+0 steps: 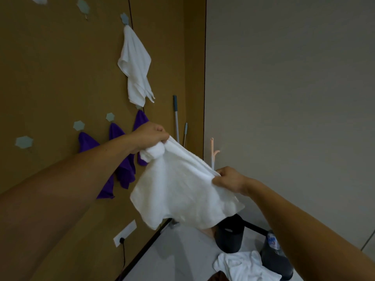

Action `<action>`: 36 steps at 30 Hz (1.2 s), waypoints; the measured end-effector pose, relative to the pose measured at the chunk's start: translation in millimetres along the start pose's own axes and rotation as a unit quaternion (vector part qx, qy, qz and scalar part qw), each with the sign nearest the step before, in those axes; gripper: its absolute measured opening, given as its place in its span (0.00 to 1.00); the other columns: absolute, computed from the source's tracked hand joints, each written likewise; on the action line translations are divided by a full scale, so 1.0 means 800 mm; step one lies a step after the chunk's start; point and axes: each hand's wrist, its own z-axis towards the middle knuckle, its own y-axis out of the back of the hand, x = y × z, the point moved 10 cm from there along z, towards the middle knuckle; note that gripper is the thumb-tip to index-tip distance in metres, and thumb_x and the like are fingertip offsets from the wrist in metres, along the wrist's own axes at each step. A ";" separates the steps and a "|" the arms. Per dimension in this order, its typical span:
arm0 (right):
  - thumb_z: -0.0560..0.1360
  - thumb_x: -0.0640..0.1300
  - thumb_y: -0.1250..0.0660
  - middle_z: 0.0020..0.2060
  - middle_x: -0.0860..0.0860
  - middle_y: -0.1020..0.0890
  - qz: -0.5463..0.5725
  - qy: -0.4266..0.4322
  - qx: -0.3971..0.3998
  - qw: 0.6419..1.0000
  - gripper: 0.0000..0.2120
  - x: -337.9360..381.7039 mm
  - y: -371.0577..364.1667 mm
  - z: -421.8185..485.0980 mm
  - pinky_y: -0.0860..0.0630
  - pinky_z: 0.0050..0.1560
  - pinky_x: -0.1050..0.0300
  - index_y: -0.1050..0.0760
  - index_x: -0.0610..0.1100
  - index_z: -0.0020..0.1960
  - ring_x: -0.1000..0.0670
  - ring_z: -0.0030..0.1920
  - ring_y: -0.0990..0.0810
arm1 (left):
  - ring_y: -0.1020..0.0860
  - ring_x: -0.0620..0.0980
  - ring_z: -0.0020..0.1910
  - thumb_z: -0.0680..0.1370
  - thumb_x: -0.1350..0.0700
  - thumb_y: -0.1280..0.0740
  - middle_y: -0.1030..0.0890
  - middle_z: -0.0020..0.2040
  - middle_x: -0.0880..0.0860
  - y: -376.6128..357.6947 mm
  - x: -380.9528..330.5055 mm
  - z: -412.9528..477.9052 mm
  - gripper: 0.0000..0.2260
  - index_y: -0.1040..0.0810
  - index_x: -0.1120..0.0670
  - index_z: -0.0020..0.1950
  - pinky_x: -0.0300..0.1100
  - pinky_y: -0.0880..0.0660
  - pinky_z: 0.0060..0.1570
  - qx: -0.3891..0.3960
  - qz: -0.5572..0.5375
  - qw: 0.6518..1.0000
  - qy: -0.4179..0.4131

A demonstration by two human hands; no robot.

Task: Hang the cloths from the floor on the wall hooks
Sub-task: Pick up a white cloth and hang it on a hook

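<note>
Hanging stands midway: hung white towel (135,63) and three purple cloths (125,175) are on wall hooks (124,18), left hand (150,137) and right hand (229,179) grip a second towel (182,191), white pile (241,264) lies unhung on floor (182,252).

The held cloth (182,189), gripped by the left hand (150,136) and the right hand (229,179), is seen as soft white towelling, matt, with a slightly rough nap. The same white towelling is shown by the hung cloth (136,63) and the floor cloths (243,266). The purple cloths (125,173) are seen as a smoother, flatter fabric, also matt. The brown wall (50,67) is finished matt with a faint grain; the grey wall (294,78) is smooth and matt. The hooks (24,141) are backed by pale plates that look like plastic. A dull metal sheen is carried by the mop handles (177,122). The floor (182,256) is smooth and slightly glossy; the bin (229,240) is seen as dark matt plastic.
</note>
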 end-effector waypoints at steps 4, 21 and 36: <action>0.72 0.45 0.36 0.40 0.50 0.21 -0.012 -0.010 -0.058 0.998 0.03 -0.010 0.026 0.000 0.28 0.35 0.60 0.24 0.47 0.44 0.52 0.39 0.22 | 0.30 0.48 0.34 0.71 0.59 0.34 0.28 0.32 0.52 0.031 0.015 0.004 0.07 0.27 0.56 0.33 0.42 0.36 0.33 -0.083 0.017 0.996 0.018; 0.69 0.38 0.26 0.43 0.51 0.18 0.159 0.158 -0.207 0.952 0.11 0.109 0.075 -0.001 0.20 0.45 0.59 0.22 0.47 0.49 0.51 0.43 0.18 | 0.19 0.53 0.55 0.78 0.56 0.33 0.18 0.57 0.56 -0.173 -0.001 -0.040 0.14 0.24 0.59 0.62 0.44 0.22 0.51 0.257 -0.287 0.921 0.063; 0.78 0.48 0.34 0.52 0.41 0.19 0.391 0.065 -0.138 0.908 0.15 0.061 0.071 0.001 0.21 0.53 0.50 0.25 0.35 0.55 0.45 0.51 0.19 | 0.24 0.57 0.59 0.77 0.49 0.39 0.22 0.59 0.58 -0.195 -0.015 -0.051 0.21 0.25 0.57 0.67 0.52 0.31 0.64 0.346 -0.392 0.840 0.145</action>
